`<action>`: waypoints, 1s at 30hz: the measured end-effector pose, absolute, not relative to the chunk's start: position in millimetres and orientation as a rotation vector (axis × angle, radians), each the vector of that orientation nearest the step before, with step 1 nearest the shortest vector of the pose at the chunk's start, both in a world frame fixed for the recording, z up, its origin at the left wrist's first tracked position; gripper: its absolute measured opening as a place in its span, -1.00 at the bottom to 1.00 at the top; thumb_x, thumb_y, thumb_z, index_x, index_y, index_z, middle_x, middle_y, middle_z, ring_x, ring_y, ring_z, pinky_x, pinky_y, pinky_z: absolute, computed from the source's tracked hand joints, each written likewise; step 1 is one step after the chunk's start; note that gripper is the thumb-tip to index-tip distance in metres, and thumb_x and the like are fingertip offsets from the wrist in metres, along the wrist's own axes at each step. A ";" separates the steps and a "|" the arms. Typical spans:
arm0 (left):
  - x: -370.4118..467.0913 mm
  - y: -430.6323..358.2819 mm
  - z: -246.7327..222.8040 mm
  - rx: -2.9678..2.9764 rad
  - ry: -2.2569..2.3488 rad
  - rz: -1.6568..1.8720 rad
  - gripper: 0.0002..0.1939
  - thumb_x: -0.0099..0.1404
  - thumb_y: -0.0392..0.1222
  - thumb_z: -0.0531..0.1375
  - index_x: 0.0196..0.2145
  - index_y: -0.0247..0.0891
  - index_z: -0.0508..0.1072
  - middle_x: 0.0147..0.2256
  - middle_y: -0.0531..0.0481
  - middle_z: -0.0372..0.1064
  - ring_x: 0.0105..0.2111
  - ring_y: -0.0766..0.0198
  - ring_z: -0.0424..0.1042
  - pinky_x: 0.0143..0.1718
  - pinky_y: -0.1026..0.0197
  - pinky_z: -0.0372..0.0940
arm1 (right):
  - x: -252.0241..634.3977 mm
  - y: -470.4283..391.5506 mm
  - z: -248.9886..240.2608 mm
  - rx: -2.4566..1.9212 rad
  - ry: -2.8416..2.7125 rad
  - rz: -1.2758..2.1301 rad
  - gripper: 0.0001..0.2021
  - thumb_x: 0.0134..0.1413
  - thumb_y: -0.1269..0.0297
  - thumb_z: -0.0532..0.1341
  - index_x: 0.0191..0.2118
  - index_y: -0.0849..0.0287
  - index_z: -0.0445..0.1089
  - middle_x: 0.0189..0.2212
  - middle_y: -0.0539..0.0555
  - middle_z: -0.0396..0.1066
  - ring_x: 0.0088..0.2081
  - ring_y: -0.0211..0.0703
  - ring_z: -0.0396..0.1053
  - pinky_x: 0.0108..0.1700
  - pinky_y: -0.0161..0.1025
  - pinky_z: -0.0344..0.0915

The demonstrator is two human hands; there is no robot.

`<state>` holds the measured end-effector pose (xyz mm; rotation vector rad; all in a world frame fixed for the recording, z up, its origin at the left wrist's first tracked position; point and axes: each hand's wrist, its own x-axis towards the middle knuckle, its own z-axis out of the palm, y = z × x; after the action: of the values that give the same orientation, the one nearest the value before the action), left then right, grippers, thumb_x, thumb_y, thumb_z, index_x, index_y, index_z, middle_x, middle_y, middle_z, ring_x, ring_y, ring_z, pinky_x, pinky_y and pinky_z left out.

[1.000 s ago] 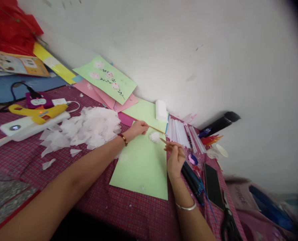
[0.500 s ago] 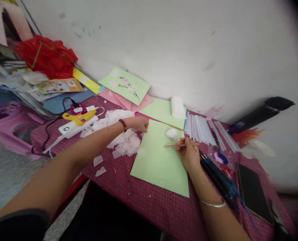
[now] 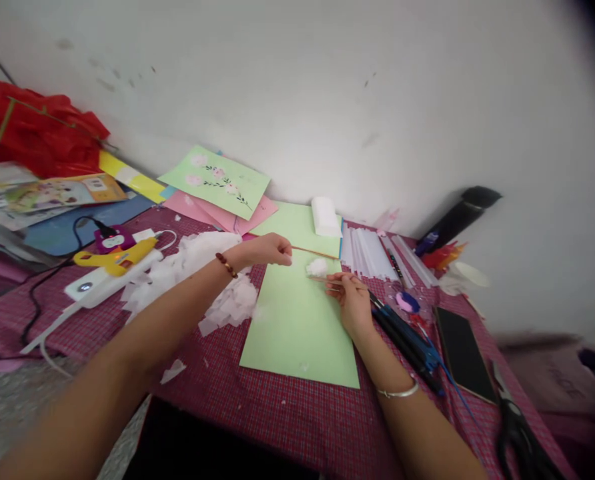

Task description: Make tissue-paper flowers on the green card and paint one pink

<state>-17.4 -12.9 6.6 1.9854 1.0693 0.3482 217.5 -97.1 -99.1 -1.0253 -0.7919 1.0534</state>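
Note:
A light green sheet (image 3: 297, 320) lies on the red checked tablecloth, with a small white paper flower (image 3: 317, 268) near its top. My right hand (image 3: 348, 297) pinches a thin stick (image 3: 322, 279), whose tip is at the flower's lower edge. Over the sheet's upper left corner is my left hand (image 3: 273, 249), its fingers closed; anything between them is too small to make out. Left of the sheet, cut white paper pieces (image 3: 232, 300) lie in a loose heap beside my left forearm.
A yellow glue gun (image 3: 120, 259) rests on a white power strip (image 3: 97, 283) at left. Behind are a flower-painted green card (image 3: 217, 180) and a white tissue stack (image 3: 325, 217). Right stand a phone (image 3: 465, 353), black scissors (image 3: 520, 427) and white strips (image 3: 367, 253).
The view has shifted right. My right hand has brought the stick's tip close to the white flower. My left hand stays closed near the sheet's top left corner.

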 end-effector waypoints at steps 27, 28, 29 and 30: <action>51.5 17.1 -70.0 2.107 1.035 0.497 -0.87 -0.02 -0.40 0.17 -0.48 -0.36 0.52 -0.55 0.05 0.40 -0.53 0.38 0.28 -0.49 0.34 0.10 | 213.7 -105.8 -86.8 -0.906 -0.754 0.818 -0.83 0.14 0.15 0.21 -0.32 0.15 0.40 -0.39 0.01 0.51 -0.47 -0.25 0.45 -0.33 -0.22 0.42; 51.4 17.8 -71.2 2.112 1.032 0.496 -0.86 -0.02 -0.41 0.17 -0.48 -0.36 0.52 -0.55 0.05 0.41 -0.53 0.37 0.29 -0.49 0.34 0.10 | 212.2 -107.0 -86.0 -0.918 -0.810 0.810 -0.82 0.16 0.15 0.20 -0.31 0.15 0.41 -0.38 0.01 0.51 -0.46 -0.24 0.45 -0.32 -0.21 0.42; 51.4 18.4 -72.3 2.115 1.030 0.496 -0.86 -0.02 -0.41 0.16 -0.48 -0.36 0.52 -0.54 0.05 0.41 -0.52 0.37 0.29 -0.49 0.34 0.10 | 210.9 -108.0 -85.7 -0.943 -0.870 0.801 -0.81 0.18 0.15 0.19 -0.31 0.16 0.41 -0.38 0.02 0.50 -0.45 -0.24 0.46 -0.31 -0.20 0.42; 51.4 19.0 -73.3 2.118 1.027 0.496 -0.85 -0.03 -0.42 0.16 -0.48 -0.35 0.52 -0.54 0.05 0.42 -0.52 0.36 0.30 -0.49 0.33 0.10 | 209.8 -108.7 -85.7 -0.978 -0.934 0.789 -0.80 0.19 0.14 0.18 -0.30 0.16 0.42 -0.36 0.03 0.49 -0.43 -0.22 0.46 -0.29 -0.19 0.42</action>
<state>51.4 19.0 -73.3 2.1178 1.0269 0.4960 209.8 -108.7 -85.7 -0.9780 -0.9337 0.7887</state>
